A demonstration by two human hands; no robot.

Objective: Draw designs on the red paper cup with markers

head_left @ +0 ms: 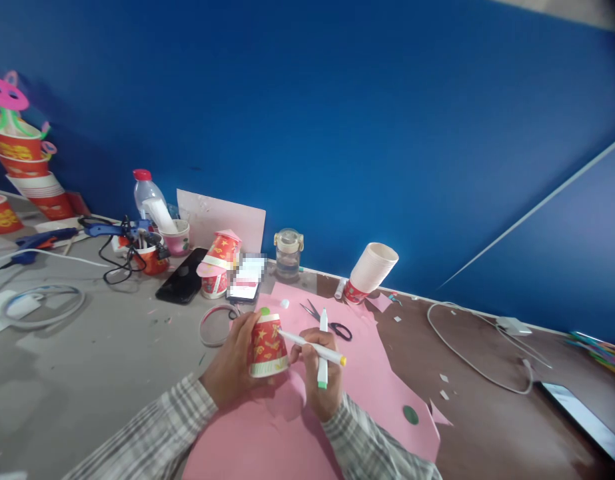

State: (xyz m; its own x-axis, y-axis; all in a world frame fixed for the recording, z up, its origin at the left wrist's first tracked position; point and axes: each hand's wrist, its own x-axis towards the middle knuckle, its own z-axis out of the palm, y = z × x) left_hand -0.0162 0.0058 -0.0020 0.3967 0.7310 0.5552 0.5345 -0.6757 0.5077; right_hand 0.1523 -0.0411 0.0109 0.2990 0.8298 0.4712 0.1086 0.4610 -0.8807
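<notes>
My left hand (232, 367) is wrapped round a red paper cup (268, 343) with yellow and green figures, turned bottom up. A small green piece (265, 311) shows at its top. Two markers are in my right hand (323, 380): a white one with a yellow end (317, 348), its tip at the cup's side, and a white one with a green end (322, 373), upright between the fingers. Beneath both hands lies pink paper (367, 400). Black-handled scissors (332, 325) rest on it, just beyond my right hand.
A tilted stack of paper cups (370, 270) stands by the wall, near a lidded jar (288, 253). Left are a decorated cup figure (220, 260), phones (183, 277) and glue guns (42, 240). A white cable (467, 373) and another phone (582, 417) lie right.
</notes>
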